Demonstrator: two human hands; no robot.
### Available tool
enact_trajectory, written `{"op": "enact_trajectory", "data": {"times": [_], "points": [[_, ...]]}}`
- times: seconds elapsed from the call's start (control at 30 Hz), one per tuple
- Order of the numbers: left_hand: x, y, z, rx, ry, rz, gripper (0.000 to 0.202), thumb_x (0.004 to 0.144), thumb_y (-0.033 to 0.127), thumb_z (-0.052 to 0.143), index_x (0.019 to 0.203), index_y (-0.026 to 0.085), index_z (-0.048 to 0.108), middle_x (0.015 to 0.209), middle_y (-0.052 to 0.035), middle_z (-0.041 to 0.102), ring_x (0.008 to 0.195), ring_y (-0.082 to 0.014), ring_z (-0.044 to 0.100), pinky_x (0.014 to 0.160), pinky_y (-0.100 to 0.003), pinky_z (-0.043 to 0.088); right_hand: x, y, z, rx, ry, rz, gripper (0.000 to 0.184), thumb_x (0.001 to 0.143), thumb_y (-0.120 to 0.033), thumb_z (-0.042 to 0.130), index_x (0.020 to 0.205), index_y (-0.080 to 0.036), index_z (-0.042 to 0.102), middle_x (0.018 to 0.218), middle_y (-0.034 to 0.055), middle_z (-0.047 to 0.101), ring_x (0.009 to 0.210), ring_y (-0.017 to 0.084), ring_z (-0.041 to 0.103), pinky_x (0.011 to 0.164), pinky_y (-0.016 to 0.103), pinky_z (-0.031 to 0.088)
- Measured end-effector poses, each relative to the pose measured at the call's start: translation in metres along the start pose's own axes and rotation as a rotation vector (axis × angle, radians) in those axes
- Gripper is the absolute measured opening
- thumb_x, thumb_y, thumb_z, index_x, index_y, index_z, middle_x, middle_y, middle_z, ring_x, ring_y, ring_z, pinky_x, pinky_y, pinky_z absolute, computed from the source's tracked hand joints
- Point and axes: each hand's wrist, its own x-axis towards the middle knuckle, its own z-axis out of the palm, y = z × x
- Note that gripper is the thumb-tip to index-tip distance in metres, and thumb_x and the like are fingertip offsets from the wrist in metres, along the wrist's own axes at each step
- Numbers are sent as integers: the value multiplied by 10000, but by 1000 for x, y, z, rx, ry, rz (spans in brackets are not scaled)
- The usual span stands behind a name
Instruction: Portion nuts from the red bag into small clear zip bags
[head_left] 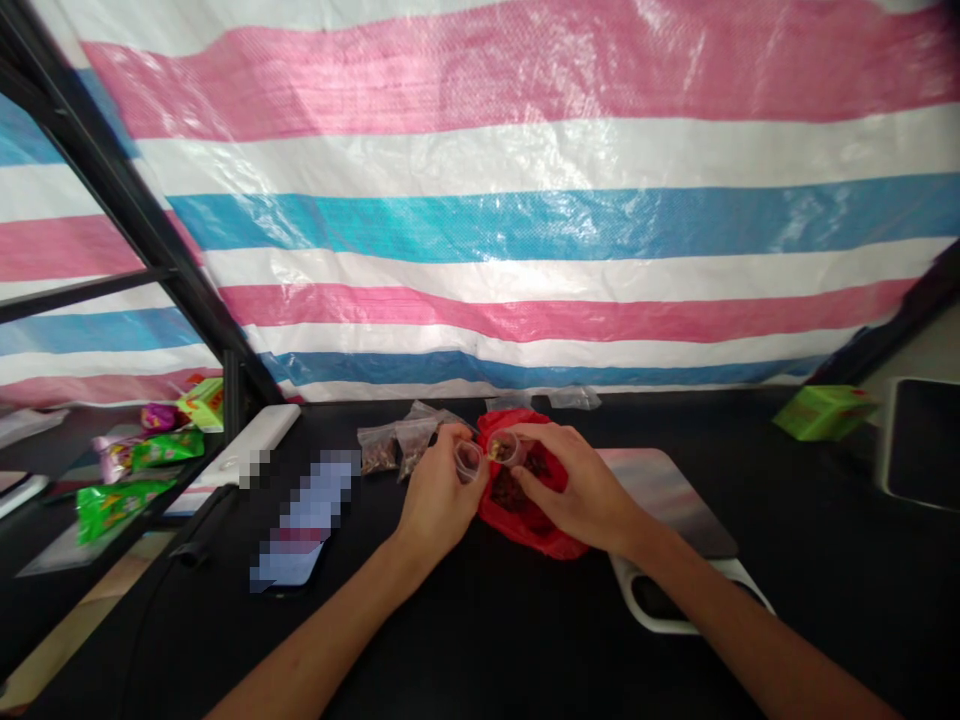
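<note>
My left hand (435,490) pinches a small clear plastic cup (469,460) held on its side. My right hand (574,490) grips a second small clear cup (504,447) with something yellowish-brown inside, mouth close to the first cup. Both hands hover over an open red plastic bag (525,520) with dark brown pieces in it, lying on the black table (465,640). Two small clear bags (394,445) of brown bits lie just left of my left hand.
A blurred phone-like item (304,520) lies to the left. A white scale with a steel plate (667,510) sits under my right forearm. A green box (823,410) stands far right, green and pink packets (142,455) far left. A striped tarp (525,200) closes the back.
</note>
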Motion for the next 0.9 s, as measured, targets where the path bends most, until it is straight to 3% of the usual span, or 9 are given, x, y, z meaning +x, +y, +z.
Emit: {"op": "enact_trajectory", "data": {"times": [0.23, 0.4, 0.6, 0.73, 0.9], "points": [[-6, 2, 5, 165, -149, 108, 286, 890, 331, 648, 1141, 251, 538, 1052, -36, 717, 958, -252, 674, 837, -356, 479, -4, -3, -1, -150, -55, -202, 444, 931, -127, 584, 1350, -273, 618, 1291, 90, 654, 1158, 272, 598, 992, 458, 479], [-7, 8, 4, 88, -199, 58, 283, 909, 398, 638, 1125, 246, 535, 1028, -42, 717, 899, -243, 691, 766, -333, 483, -6, -2, -3, -198, -49, -299, 532, 958, -86, 529, 1448, -293, 556, 1336, 92, 628, 1229, 265, 570, 1026, 455, 479], [-9, 8, 8, -144, -191, 16, 314, 901, 393, 676, 1144, 256, 532, 971, -17, 719, 838, -200, 685, 731, -292, 489, -4, -1, -4, -210, -27, -265, 484, 1003, -183, 553, 1478, -260, 502, 1350, 90, 647, 1216, 255, 586, 1040, 449, 476], [-9, 8, 10, -374, -161, 39, 293, 919, 390, 674, 1106, 234, 511, 913, -9, 679, 759, -150, 630, 696, -259, 481, -3, -2, -8, -201, 64, -225, 417, 982, -205, 598, 1395, -239, 547, 1313, 90, 671, 1192, 255, 608, 1038, 439, 462], [-9, 12, 4, -418, 8, 94, 283, 931, 339, 658, 1119, 244, 469, 847, 33, 595, 723, -124, 576, 699, -244, 468, -1, -1, -25, -188, 260, -208, 396, 897, -162, 647, 1282, -237, 592, 1198, 85, 687, 1098, 265, 632, 949, 435, 464]]}}
